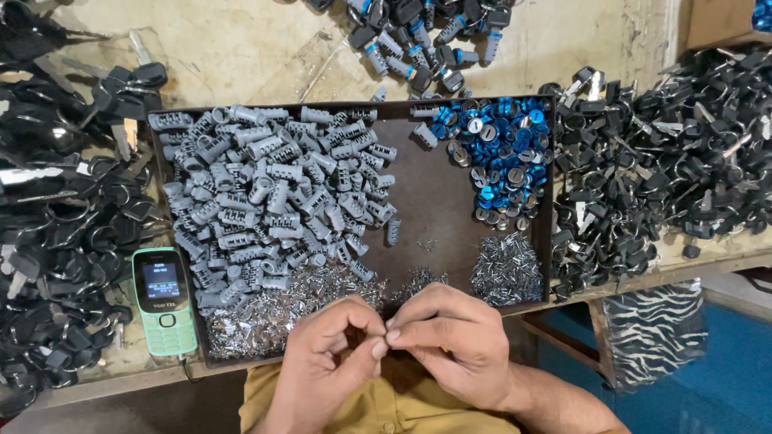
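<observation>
Both hands meet at the near edge of the shallow dark brown metal tray (434,209). The left hand (334,350) and right hand (450,337) have their fingertips pinched together around something tiny; it's hidden by the fingers, so I can't tell what it is. Just beyond the knuckles lies a drift of small shiny silver metal pins (281,309), with a second little heap of them (507,269) near the tray's right corner. Most of the tray's left half is buried under a big pile of grey ribbed metal lock cylinders (265,193), and the far right corner holds a cluster of bright blue round caps (503,157). A mint green push-button phone (163,299) lies on the worn tabletop (241,48) just beside the tray. Heaps of black-headed keys on rings (667,153) crowd the right, with more of them (56,241) on the left.
</observation>
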Demonstrator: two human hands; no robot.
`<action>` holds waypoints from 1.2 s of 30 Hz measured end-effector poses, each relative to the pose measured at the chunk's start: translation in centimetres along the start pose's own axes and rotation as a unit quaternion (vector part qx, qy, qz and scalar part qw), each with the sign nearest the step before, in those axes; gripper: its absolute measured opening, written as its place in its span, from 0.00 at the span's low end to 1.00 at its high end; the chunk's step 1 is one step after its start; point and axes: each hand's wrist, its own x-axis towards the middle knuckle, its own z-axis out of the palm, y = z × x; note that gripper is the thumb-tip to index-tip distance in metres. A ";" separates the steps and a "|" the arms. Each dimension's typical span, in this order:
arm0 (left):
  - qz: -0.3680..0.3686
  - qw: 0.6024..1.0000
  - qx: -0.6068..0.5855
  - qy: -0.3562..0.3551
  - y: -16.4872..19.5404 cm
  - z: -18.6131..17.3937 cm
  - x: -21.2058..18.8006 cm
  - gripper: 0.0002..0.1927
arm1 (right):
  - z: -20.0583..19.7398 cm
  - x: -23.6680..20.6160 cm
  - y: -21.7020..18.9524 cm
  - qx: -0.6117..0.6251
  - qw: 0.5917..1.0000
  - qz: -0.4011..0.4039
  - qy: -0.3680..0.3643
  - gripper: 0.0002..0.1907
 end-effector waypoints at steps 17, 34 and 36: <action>0.053 0.991 0.118 -0.015 1.6 1.4 1.7 0.04 | -1.3 0.3 0.8 -0.018 0.998 0.040 -0.035 0.11; -0.019 0.999 0.027 0.015 0.5 0.8 1.5 0.02 | -4.5 3.7 2.1 -0.422 0.903 0.059 -0.050 0.15; -0.027 1.000 -0.003 0.007 0.5 0.9 1.5 0.01 | -4.5 3.7 2.2 -0.436 0.896 0.055 -0.067 0.16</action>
